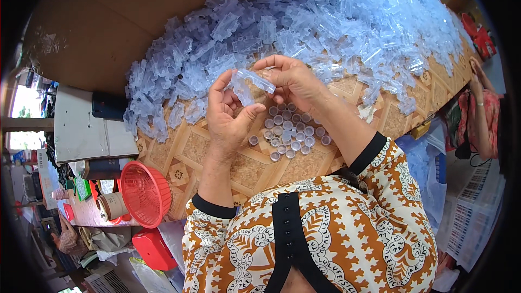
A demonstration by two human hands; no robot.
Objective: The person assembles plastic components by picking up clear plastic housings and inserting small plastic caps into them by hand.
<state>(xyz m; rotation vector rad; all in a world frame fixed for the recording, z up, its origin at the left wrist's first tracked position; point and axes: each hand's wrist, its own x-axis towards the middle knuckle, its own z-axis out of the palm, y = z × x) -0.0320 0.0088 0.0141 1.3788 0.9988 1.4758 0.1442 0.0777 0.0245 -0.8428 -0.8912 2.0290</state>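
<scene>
Over the table, my left hand [229,111] pinches a clear moulded plastic piece [242,89] between fingers and thumb. My right hand [291,80] is closed on another clear plastic piece [261,81], which meets the first at an angle. Whether the two are joined, I cannot tell. Just below my hands lie several small round clear caps or discs [296,145] on the patterned table [201,152]. A large heap of similar clear plastic pieces [304,27] spreads behind my hands, close to their fingertips.
Brown cardboard [97,27] rises at the far left behind the heap. A red plastic basket [145,192] sits at the table's left edge, near a roll of brown tape [111,206] and a dark phone-like object [108,105]. Another person's arm [480,103] shows at the right edge.
</scene>
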